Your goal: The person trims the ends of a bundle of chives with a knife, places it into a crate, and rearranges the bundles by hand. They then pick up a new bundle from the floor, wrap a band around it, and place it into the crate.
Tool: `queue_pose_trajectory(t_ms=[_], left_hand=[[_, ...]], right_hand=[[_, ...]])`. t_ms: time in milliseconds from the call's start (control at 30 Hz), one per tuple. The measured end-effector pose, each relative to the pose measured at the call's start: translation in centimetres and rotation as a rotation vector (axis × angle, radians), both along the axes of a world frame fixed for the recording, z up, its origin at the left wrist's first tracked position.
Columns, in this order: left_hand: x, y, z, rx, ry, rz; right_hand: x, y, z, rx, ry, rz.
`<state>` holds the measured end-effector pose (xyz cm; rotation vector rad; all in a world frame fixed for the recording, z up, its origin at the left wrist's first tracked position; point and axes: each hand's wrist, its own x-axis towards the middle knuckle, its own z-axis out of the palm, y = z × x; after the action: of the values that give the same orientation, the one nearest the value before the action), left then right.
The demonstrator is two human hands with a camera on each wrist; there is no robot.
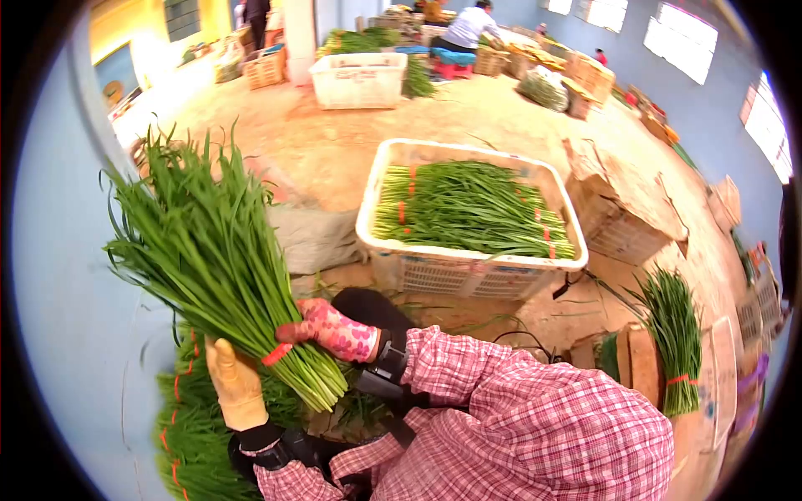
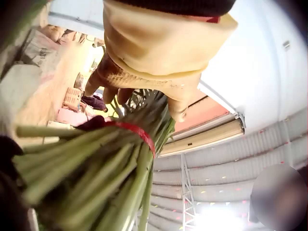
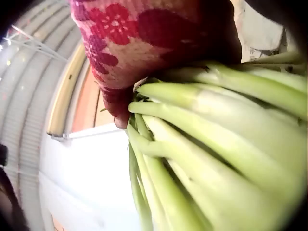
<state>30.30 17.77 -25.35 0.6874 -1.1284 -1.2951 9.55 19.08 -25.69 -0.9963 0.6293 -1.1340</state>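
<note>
A large bunch of garlic chives (image 1: pixel 213 242) slants across the front left in the head view, leaves up and cut stems toward the person. A red band (image 1: pixel 277 356) circles its stems. My right hand (image 1: pixel 338 330), in a pink flowered glove, grips the stems beside the band. Lower down, my left hand (image 1: pixel 236 388), in a cream glove, holds the bunch from the other side. The left wrist view has its fingers and thumb (image 2: pixel 178 109) on opposite sides of the bunch, above the band. Pale stem ends (image 3: pixel 207 120) fill the right wrist view.
More banded chives (image 1: pixel 196 434) lie by the wall at lower left. A white crate (image 1: pixel 472 265) packed with chives stands ahead, with a cardboard box (image 1: pixel 622 204) beside it. Another banded bunch (image 1: pixel 677 342) is at right. A person (image 1: pixel 472 29) sits at the back.
</note>
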Motion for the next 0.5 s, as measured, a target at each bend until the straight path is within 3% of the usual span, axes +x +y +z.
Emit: queue_pose_trajectory(t_ms=[33,100,167,233,267,300,333,433,500], left_hand=[[-1.5,-0.3,0.9,-0.108,0.046,-0.015],[-2.6,0.1,2.5,-0.027,-0.010,-0.089],[-2.6,-0.9,1.5,0.054,0.012,-0.118],[-2.2,-1.6,0.1,0.114,0.053,-0.085],[-2.2,-1.8,-0.2,0.130,0.064,-0.082],[-2.1,-2.0,-0.6,0.149,0.074,-0.079],[-1.9,-2.5,-1.2,0.170,0.082,-0.076],[-1.8,-3.9,-2.6,0.236,0.079,-0.074],[-2.7,-4.3,-3.0,0.278,0.050,-0.072]], right_hand=[[-1.4,-0.7,0.1,0.008,-0.028,-0.046],[-6.6,-0.9,3.2,0.110,-0.009,-0.159],[-12.5,-3.7,0.8,-0.276,0.178,-0.475],[-17.1,-4.7,5.0,0.257,-0.171,-0.337],[-20.0,-5.8,4.8,0.265,-0.144,-0.379],[-22.2,-6.6,4.4,0.252,-0.302,-0.309],[-24.5,-7.8,3.7,0.275,-0.301,-0.395],[-32.2,-12.2,-3.0,0.289,-0.383,-0.250],[-33.8,-12.3,-5.1,0.358,-0.381,-0.320]])
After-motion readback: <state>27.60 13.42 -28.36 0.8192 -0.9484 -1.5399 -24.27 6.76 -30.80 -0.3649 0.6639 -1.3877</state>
